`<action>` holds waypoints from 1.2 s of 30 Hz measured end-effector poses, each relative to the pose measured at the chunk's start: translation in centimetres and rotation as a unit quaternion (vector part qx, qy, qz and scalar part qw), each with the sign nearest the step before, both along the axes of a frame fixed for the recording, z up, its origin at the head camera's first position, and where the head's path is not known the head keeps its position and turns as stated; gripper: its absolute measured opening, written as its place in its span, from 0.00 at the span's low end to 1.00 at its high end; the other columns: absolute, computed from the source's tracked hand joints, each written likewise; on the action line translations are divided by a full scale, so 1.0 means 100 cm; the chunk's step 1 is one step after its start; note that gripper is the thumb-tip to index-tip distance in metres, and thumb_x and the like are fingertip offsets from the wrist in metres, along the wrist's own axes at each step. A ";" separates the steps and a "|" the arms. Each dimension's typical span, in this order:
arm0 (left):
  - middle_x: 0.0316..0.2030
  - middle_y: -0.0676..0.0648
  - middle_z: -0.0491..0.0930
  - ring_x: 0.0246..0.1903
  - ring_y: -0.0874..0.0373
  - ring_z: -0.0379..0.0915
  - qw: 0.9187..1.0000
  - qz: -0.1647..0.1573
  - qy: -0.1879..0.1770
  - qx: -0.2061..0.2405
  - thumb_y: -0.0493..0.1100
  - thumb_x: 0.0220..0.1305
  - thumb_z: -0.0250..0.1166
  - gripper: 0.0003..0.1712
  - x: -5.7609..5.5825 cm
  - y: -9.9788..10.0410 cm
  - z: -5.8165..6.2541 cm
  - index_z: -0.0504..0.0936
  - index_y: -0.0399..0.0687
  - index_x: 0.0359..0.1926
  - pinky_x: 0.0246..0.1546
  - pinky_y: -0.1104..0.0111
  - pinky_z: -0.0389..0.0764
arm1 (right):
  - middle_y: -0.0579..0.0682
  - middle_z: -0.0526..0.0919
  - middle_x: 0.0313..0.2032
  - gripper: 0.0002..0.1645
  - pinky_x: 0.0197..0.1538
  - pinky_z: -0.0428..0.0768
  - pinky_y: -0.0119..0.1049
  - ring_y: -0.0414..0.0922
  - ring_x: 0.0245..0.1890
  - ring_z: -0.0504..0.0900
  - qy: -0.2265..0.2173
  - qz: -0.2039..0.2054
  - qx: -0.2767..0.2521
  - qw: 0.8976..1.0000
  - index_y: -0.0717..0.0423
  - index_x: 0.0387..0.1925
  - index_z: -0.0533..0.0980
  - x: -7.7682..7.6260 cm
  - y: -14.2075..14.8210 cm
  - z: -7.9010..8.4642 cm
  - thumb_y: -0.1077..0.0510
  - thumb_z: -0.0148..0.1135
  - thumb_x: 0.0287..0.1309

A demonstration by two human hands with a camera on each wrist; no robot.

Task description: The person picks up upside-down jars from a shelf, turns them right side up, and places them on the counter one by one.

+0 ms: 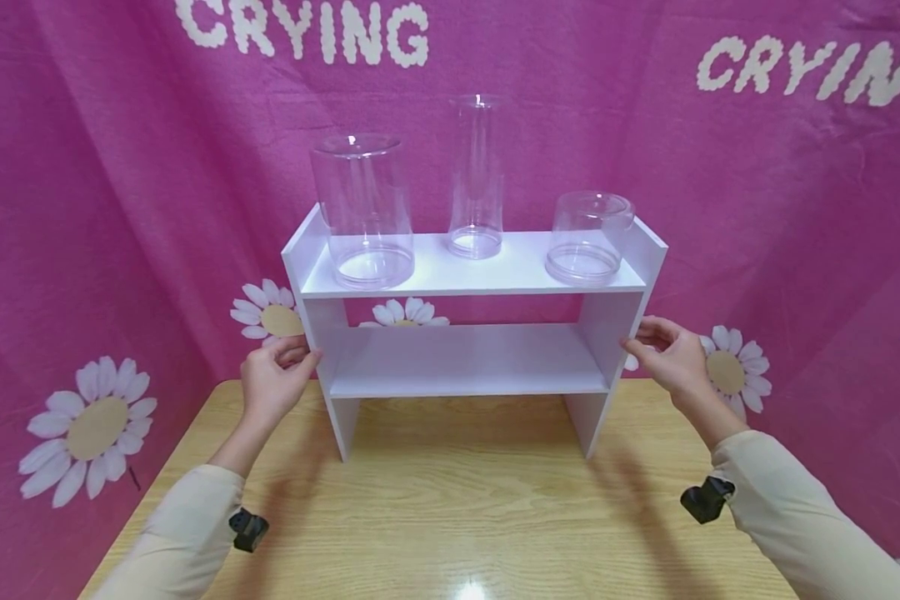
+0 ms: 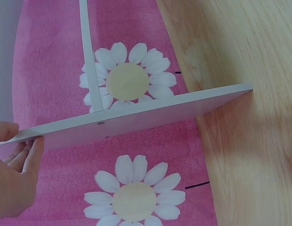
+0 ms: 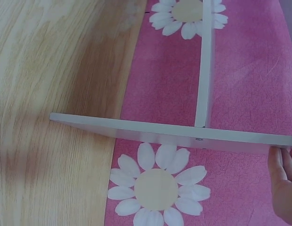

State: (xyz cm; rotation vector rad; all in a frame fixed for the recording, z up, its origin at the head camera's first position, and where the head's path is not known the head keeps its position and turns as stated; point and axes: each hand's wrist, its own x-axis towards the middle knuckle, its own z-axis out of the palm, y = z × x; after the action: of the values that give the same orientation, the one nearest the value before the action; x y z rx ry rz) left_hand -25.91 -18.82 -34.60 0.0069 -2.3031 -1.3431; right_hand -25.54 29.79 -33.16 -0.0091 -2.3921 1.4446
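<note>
A white two-tier shelf (image 1: pixel 465 389) stands on the wooden table, between my hands. My left hand (image 1: pixel 276 379) holds its left side panel at the front edge, thumb on the edge and fingers against the outer face; the left wrist view shows this hand (image 2: pixel 16 176) at the panel. On the other side, my right hand (image 1: pixel 671 357) grips the right side panel the same way; its fingers (image 3: pixel 279 165) touch the outer face in the right wrist view. Three clear cylinders sit on the top board: a wide tall one (image 1: pixel 367 208), a slim tall one (image 1: pixel 477 179) and a short one (image 1: pixel 588 237).
The wooden table (image 1: pixel 457 500) extends in front of and beneath the shelf. Behind and on both sides hangs a pink cloth (image 1: pixel 157 208) with white daisies and lettering. A black wrist camera (image 1: pixel 249 530) is on the left forearm, another (image 1: pixel 707 500) on the right.
</note>
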 end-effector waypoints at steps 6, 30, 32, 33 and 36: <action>0.43 0.31 0.84 0.36 0.65 0.84 1.000 -0.004 0.002 0.009 0.39 0.59 0.67 0.19 0.001 0.002 -0.002 0.82 0.30 0.48 0.31 0.93 0.73 | 0.19 0.74 0.28 0.27 0.36 0.74 0.14 0.22 0.35 0.73 -0.018 -0.006 0.003 1.000 0.68 0.55 0.71 0.002 0.001 0.000 0.55 0.64 0.59; 0.65 0.34 0.67 0.66 0.44 0.65 0.996 -0.065 -0.057 0.035 0.45 0.63 0.63 0.37 0.030 0.008 0.048 0.61 0.33 0.67 0.68 0.56 0.68 | 0.16 0.75 0.27 0.29 0.40 0.73 0.09 0.17 0.34 0.75 0.004 -0.049 -0.038 0.998 0.65 0.55 0.74 0.002 -0.005 -0.010 0.52 0.67 0.57; 0.67 0.34 0.65 0.68 0.44 0.62 0.997 -0.055 -0.042 0.031 0.46 0.63 0.64 0.38 0.033 0.011 0.056 0.59 0.33 0.68 0.70 0.55 0.65 | 0.16 0.75 0.28 0.28 0.40 0.73 0.09 0.17 0.34 0.75 0.001 -0.052 -0.040 0.998 0.63 0.55 0.75 0.002 -0.005 -0.009 0.51 0.67 0.57; 0.67 0.35 0.64 0.68 0.44 0.61 0.998 -0.050 -0.035 0.029 0.46 0.62 0.64 0.39 0.034 0.012 0.060 0.58 0.33 0.68 0.70 0.55 0.65 | 0.16 0.75 0.28 0.28 0.41 0.72 0.09 0.17 0.35 0.75 0.000 -0.053 -0.041 0.998 0.63 0.54 0.75 0.003 -0.005 -0.009 0.51 0.67 0.57; 0.68 0.36 0.63 0.69 0.44 0.60 0.999 -0.035 -0.012 0.018 0.46 0.62 0.64 0.41 0.036 0.013 0.074 0.57 0.34 0.69 0.71 0.54 0.64 | 0.15 0.75 0.27 0.26 0.41 0.71 0.09 0.17 0.35 0.75 0.001 -0.054 -0.038 0.998 0.61 0.53 0.76 0.003 -0.005 -0.009 0.52 0.67 0.57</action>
State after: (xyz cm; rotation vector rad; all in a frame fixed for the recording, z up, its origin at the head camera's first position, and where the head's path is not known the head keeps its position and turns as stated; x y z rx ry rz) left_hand -22.31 -17.53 -27.22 -0.0462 -2.3189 -1.4260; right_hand -25.23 29.30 -34.06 -0.1531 -2.2964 1.4833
